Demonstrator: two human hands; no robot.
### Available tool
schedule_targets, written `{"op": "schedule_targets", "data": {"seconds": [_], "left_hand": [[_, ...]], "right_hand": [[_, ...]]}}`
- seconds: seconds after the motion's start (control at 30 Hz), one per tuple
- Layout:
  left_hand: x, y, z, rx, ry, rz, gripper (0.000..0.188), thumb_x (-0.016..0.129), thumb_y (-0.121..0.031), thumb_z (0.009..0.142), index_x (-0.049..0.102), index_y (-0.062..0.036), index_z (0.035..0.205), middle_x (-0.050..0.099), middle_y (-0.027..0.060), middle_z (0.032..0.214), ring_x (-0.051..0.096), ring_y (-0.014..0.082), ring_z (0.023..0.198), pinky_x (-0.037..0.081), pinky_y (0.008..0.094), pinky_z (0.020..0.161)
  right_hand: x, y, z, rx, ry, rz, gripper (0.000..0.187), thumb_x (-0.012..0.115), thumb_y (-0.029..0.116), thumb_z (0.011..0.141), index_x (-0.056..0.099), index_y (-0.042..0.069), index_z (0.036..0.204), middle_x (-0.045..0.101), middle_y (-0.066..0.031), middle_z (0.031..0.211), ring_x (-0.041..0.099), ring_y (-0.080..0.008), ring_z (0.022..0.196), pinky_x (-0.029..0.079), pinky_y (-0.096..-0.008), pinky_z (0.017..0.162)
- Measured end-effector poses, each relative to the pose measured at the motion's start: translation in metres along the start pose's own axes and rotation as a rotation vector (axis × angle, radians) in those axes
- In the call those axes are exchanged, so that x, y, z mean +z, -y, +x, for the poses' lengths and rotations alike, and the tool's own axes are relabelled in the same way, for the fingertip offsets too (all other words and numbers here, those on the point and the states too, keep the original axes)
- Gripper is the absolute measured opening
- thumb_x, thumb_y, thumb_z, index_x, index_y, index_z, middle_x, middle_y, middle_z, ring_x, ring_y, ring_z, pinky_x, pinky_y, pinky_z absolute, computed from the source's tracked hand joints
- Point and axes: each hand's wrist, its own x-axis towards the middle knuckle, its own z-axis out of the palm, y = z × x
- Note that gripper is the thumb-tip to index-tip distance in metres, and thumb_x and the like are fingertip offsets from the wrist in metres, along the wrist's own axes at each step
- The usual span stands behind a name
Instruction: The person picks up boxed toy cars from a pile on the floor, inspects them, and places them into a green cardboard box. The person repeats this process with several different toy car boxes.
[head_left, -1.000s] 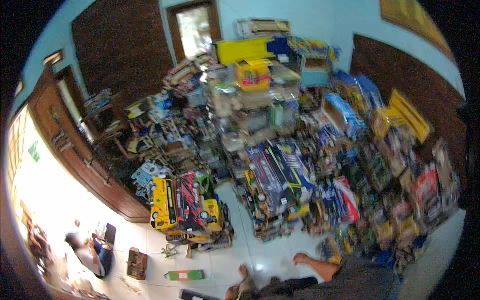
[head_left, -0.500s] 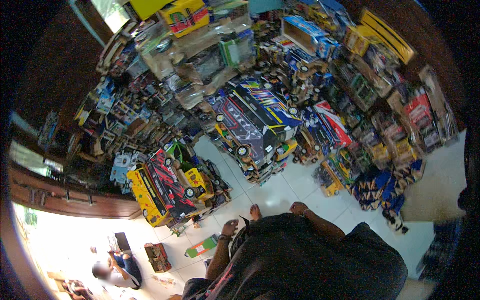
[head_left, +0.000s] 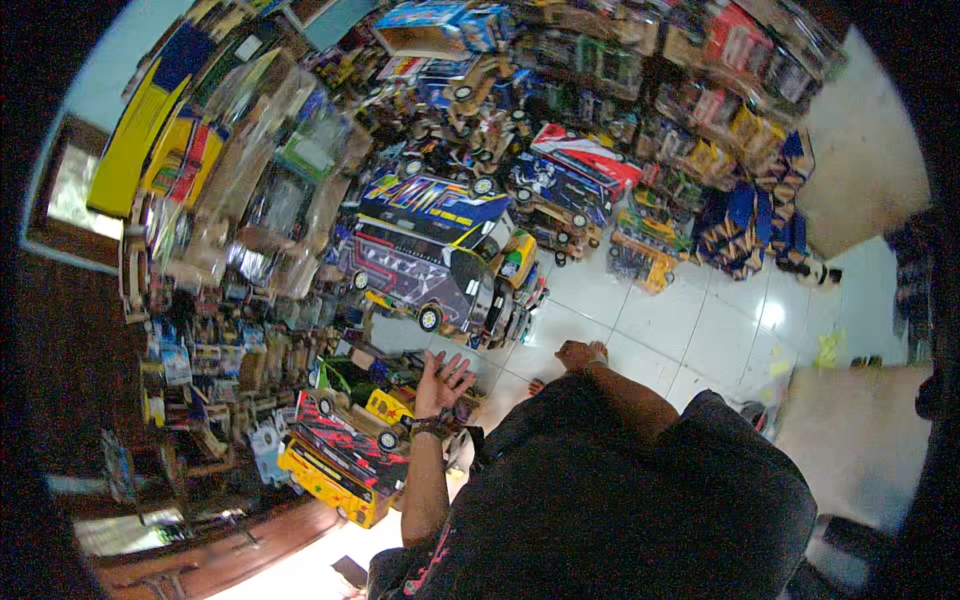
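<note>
My left hand is raised, palm up, with its fingers spread and nothing in it. It is nearest to a toy bus in yellow, black and red that lies tilted at the left. My right hand hangs over the tiled floor in front of my body, its fingers curled in with no object showing. Ahead of both hands lies a larger toy bus in grey, black and blue, its wheels showing. A smaller yellow toy vehicle is beside my left hand.
Shelves of wrapped toy vehicles stand at the far left. More toy trucks crowd the floor ahead, near a patterned blue and tan cloth. White floor tiles stretch to the right. A wooden door edge is at the lower left.
My view has swung to the right, and the seated person at the lower left is out of it. My left hand has risen and turned palm up with fingers spread. My right hand stays low.
</note>
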Motion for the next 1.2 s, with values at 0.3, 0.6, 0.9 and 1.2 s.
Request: {"op": "schedule_targets", "data": {"seconds": [0.3, 0.6, 0.9, 1.2], "left_hand": [[0.075, -0.018, 0.013, -0.093, -0.028, -0.138, 0.106, 0.064, -0.066, 0.074, -0.007, -0.033, 0.145, 0.024, 0.0238, 0.142, 0.045, 0.0401, 0.123, 0.044, 0.0613, 0.094], [0.096, -0.007, 0.034, 0.077, -0.244, -0.468, 0.084, 0.069, -0.059, 0.075, 0.031, -0.0207, 0.139, 0.039, 0.017, 0.131, 0.041, 0.0383, 0.116, 0.038, 0.0634, 0.096], [0.127, 0.012, 0.034, 0.374, -0.2, -0.274, 0.069, 0.058, -0.058, 0.084, 0.038, -0.0168, 0.136, 0.042, 0.0103, 0.136, 0.039, 0.0338, 0.123, 0.04, 0.0587, 0.096], [0.159, 0.019, 0.027, 0.386, -0.434, -0.361, 0.059, 0.061, -0.06, 0.081, 0.055, -0.011, 0.113, 0.056, 0.0093, 0.101, 0.055, 0.0231, 0.083, 0.054, 0.043, 0.078]], "right_hand": [[0.057, -0.057, 0.091, -0.117, -0.051, 0.129, 0.039, 0.047, 0.039, 0.09, 0.067, 0.006, 0.096, 0.066, -0.0162, 0.1, 0.062, -0.0351, 0.099, 0.049, -0.0458, 0.084], [-0.034, -0.136, 0.105, -0.054, -0.134, 0.29, 0.046, 0.052, 0.05, 0.084, 0.071, 0.008, 0.089, 0.068, -0.0143, 0.096, 0.064, -0.0329, 0.093, 0.049, -0.0436, 0.085], [-0.107, -0.239, 0.127, -0.085, -0.038, 0.024, 0.047, 0.052, 0.045, 0.086, 0.07, 0.003, 0.079, 0.067, -0.0194, 0.089, 0.063, -0.0341, 0.089, 0.05, -0.0448, 0.078], [-0.136, -0.258, 0.199, -0.593, -0.313, -0.279, 0.035, 0.054, 0.037, 0.087, 0.061, 0.01, 0.066, 0.059, -0.0063, 0.064, 0.06, -0.0242, 0.063, 0.046, -0.04, 0.055]]}}
